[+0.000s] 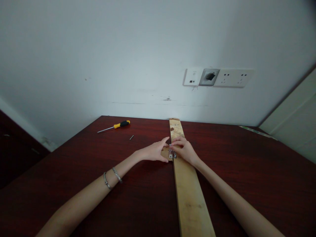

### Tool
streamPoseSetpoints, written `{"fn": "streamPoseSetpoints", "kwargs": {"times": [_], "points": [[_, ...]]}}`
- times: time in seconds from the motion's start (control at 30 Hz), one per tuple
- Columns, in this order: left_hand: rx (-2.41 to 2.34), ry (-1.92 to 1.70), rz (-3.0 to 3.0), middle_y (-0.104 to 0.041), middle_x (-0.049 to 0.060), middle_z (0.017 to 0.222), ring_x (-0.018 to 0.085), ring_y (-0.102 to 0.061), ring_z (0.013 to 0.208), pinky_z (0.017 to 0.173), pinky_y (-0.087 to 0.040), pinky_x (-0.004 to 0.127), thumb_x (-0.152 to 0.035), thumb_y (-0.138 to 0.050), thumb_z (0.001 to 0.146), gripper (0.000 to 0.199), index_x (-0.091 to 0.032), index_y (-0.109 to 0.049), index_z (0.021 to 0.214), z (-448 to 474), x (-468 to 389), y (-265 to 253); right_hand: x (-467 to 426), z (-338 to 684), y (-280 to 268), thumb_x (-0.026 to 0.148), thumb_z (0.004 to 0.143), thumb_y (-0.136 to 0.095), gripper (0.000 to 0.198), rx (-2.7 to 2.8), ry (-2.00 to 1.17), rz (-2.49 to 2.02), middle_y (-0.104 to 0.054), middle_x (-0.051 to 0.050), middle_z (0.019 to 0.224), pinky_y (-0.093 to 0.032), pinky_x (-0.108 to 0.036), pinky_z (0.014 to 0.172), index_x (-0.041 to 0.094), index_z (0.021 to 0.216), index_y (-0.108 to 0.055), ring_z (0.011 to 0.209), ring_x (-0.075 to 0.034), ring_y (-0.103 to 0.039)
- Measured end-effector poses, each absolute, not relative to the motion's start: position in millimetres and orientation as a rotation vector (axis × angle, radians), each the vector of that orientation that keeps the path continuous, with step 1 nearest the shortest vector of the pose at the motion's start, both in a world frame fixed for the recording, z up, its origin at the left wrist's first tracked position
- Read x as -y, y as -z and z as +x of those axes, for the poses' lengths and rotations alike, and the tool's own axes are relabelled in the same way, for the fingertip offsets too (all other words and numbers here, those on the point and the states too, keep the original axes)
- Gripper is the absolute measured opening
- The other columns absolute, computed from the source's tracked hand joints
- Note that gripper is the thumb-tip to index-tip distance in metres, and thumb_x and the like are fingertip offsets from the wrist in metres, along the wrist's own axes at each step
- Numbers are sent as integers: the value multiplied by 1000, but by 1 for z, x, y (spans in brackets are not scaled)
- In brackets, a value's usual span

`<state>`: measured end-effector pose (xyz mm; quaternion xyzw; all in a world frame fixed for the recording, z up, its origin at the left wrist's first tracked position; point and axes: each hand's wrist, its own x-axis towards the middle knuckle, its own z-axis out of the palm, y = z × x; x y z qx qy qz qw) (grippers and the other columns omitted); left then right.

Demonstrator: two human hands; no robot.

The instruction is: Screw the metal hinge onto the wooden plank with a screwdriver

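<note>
A long pale wooden board (190, 197) lies on the dark red tabletop, running from the wall toward me. Against its left edge sits a small wooden block (166, 154), with a small metal hinge (170, 153) where the two meet. My left hand (154, 152) is around the block from the left, thumb at the near side and fingers at the far side. Resting over the board, my right hand (184, 149) has its thumb and fingertips pinched together at the hinge's far end. Whatever is between those fingertips is too small to make out.
A yellow and black screwdriver (120, 124) lies at the back left of the tabletop (138, 194). Nearer stands out a small metal screw or pin (131, 137). Behind is a white wall with sockets (232, 78). A thin strip (258, 132) lies at the back right.
</note>
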<state>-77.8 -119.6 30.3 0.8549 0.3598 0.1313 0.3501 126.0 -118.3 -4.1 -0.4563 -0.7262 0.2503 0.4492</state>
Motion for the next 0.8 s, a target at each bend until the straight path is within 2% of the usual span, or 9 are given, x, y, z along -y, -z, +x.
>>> {"fn": "streamPoseSetpoints", "kwargs": {"times": [0.8], "points": [[-945, -335, 2225, -51, 18, 138, 29, -48, 128, 106, -35, 41, -29, -78, 68, 111, -16, -6, 151, -77, 123, -36, 122, 126, 1, 21, 73, -68, 6, 1894, -558, -1162, -67, -6, 92, -45, -38, 88, 22, 73, -74, 93, -22, -61]]}}
